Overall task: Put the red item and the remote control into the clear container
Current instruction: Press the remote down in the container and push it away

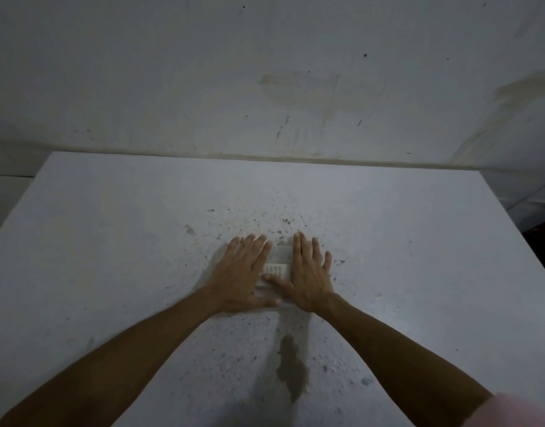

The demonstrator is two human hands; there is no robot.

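Note:
Both of my hands lie flat, palms down, side by side at the middle of the white table. Between and partly under them is a pale whitish object with a small grid of slots or buttons. I cannot tell whether it is the remote control or the clear container. My left hand covers its left side, with the thumb along its near edge. My right hand covers its right side, and that thumb rests across its middle. Neither hand's fingers curl around it. No red item is in view.
The tabletop is speckled, with a dark stain between my forearms. A marked white wall rises right behind the table's far edge. A pink sleeve shows at the bottom right corner.

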